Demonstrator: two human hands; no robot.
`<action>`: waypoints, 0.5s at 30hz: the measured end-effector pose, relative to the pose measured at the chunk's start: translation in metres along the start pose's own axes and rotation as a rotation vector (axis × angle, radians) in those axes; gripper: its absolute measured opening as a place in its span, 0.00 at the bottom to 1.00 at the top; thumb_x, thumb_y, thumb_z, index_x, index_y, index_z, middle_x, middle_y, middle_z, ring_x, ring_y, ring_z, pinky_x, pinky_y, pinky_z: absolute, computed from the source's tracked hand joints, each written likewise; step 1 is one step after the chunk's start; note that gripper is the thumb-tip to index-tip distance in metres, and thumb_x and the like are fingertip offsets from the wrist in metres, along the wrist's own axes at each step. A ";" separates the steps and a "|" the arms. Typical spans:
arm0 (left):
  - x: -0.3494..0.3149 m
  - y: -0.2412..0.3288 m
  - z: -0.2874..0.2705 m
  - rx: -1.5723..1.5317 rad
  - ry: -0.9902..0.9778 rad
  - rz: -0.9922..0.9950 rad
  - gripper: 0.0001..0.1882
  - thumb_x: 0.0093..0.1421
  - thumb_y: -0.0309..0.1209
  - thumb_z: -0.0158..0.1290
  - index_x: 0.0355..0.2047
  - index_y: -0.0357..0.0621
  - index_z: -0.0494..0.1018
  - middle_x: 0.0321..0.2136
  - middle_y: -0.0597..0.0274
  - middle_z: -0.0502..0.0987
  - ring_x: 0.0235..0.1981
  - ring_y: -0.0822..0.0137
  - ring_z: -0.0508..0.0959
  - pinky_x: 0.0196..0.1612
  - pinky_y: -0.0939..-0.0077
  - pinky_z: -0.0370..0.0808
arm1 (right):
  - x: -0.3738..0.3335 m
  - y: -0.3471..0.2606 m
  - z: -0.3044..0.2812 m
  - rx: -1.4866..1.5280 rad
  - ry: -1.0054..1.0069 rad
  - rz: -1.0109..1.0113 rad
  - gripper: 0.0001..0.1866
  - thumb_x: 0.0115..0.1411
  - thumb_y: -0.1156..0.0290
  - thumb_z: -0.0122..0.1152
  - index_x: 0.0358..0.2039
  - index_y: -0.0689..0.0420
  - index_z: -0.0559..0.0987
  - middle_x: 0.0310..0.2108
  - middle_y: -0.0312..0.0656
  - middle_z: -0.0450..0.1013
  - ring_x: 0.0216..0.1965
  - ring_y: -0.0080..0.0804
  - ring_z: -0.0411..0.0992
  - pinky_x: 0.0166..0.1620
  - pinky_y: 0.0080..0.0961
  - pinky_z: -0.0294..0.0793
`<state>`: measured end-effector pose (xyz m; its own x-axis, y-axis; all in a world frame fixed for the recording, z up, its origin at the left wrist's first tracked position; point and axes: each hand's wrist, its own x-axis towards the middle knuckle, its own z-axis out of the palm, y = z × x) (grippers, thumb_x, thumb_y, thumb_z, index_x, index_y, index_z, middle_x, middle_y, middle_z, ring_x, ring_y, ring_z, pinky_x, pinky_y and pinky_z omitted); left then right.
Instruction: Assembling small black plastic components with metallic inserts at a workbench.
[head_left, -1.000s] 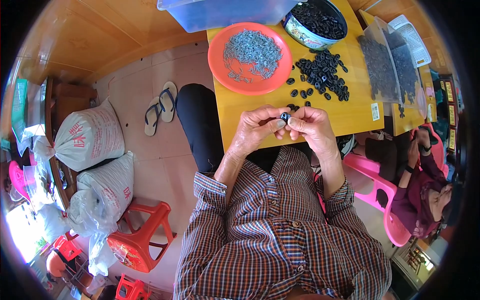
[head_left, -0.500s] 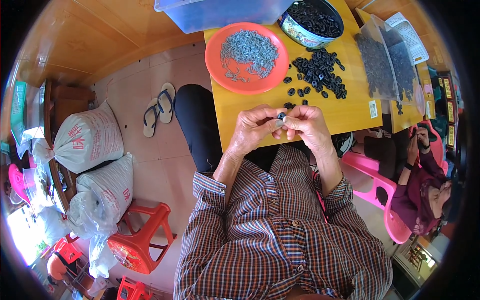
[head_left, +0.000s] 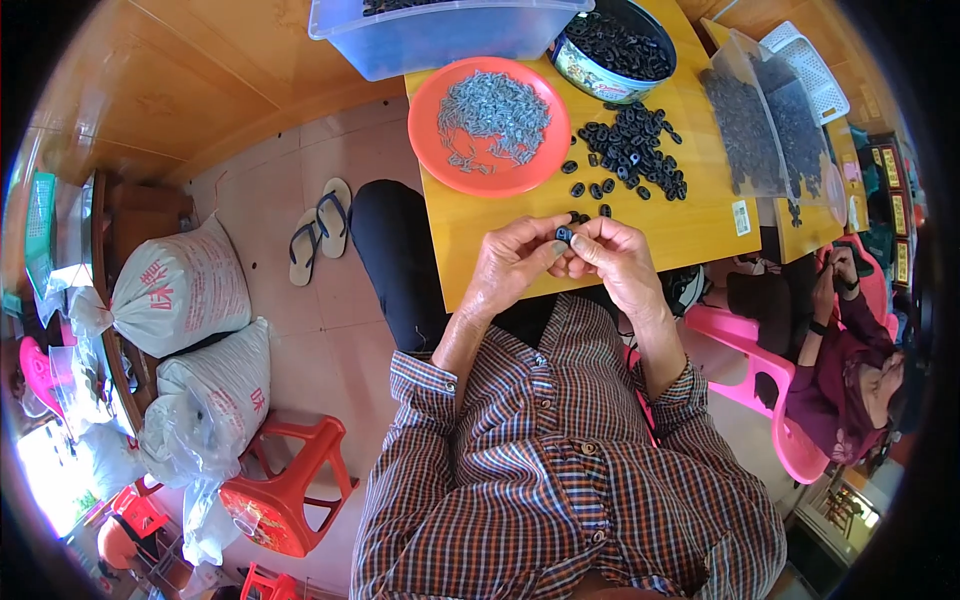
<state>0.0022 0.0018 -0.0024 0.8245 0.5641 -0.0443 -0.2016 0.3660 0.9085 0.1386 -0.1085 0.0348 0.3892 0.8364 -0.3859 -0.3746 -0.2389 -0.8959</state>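
Note:
Between the fingertips of both hands, over the near edge of the yellow table, is a small black oval part with a hole in it. My left hand pinches it from the left with thumb and fingers, and my right hand grips it from the right. Just beyond my fingers lie a few loose black parts. Farther off, a heap of the same black parts is spread on the table. A red-orange plate to the left carries many small metal pins.
A round tin of black parts and a clear bluish bin stand at the back. Clear containers of dark parts sit at right. Another person sits on a pink chair. White sacks and a red stool are at left.
The view has shifted slightly, showing more of the bluish bin. The black part is turned a little between my fingertips; both hands still hold it in much the same place.

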 end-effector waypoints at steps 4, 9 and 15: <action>-0.001 -0.004 0.000 0.165 -0.008 0.000 0.13 0.58 0.22 0.55 0.45 0.34 0.74 0.29 0.64 0.76 0.28 0.76 0.77 0.32 0.80 0.77 | -0.006 0.001 0.002 -0.129 0.004 -0.049 0.07 0.61 0.71 0.57 0.33 0.63 0.76 0.27 0.36 0.74 0.27 0.17 0.72 0.33 0.15 0.74; -0.002 0.009 0.006 0.668 0.045 0.129 0.14 0.53 0.22 0.58 0.42 0.37 0.75 0.27 0.63 0.73 0.23 0.74 0.76 0.27 0.78 0.75 | -0.012 0.012 0.000 -0.355 0.175 -0.166 0.05 0.59 0.76 0.58 0.33 0.65 0.75 0.25 0.35 0.73 0.26 0.18 0.71 0.30 0.15 0.72; 0.000 0.001 0.006 1.065 0.140 0.431 0.13 0.51 0.25 0.58 0.38 0.40 0.76 0.30 0.55 0.72 0.24 0.59 0.76 0.27 0.69 0.74 | -0.009 0.016 0.000 -0.710 0.331 -0.454 0.04 0.55 0.82 0.59 0.32 0.66 0.76 0.27 0.37 0.72 0.24 0.19 0.71 0.28 0.17 0.71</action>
<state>0.0049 -0.0023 0.0011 0.7168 0.5916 0.3689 0.1506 -0.6480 0.7466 0.1294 -0.1200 0.0237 0.6362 0.7659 0.0925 0.4384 -0.2603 -0.8603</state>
